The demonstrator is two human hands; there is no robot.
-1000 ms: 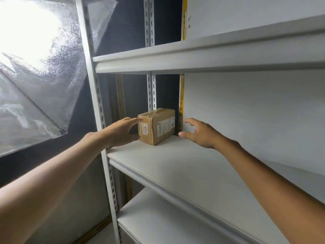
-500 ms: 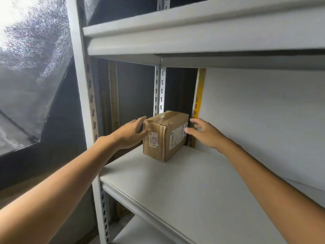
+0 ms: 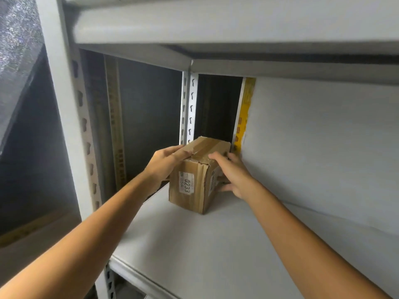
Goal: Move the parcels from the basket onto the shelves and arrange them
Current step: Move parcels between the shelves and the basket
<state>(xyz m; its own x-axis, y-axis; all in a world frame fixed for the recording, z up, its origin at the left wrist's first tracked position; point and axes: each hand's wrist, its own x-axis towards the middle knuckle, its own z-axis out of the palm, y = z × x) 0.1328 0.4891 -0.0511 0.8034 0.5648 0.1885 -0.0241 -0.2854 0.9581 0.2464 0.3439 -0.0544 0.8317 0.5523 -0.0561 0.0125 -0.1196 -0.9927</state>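
A small brown cardboard parcel (image 3: 195,180) with a white label reading 0233 stands on the white shelf board (image 3: 205,244), near the shelf's back left corner. My left hand (image 3: 165,164) grips its left top edge, fingers lying over the taped top. My right hand (image 3: 232,173) holds the parcel's right side, fingers curled over the top edge and thumb low on the side. The basket is not in view.
A white upper shelf (image 3: 216,22) hangs close above. Slotted metal uprights stand at the front left (image 3: 71,126) and the back (image 3: 187,108). A white wall panel (image 3: 323,137) closes the right side. A yellow strip (image 3: 245,117) runs down behind the parcel.
Both hands have closed in on the parcel, from beside it to gripping its top edges. The view has moved closer and lower under the upper shelf.
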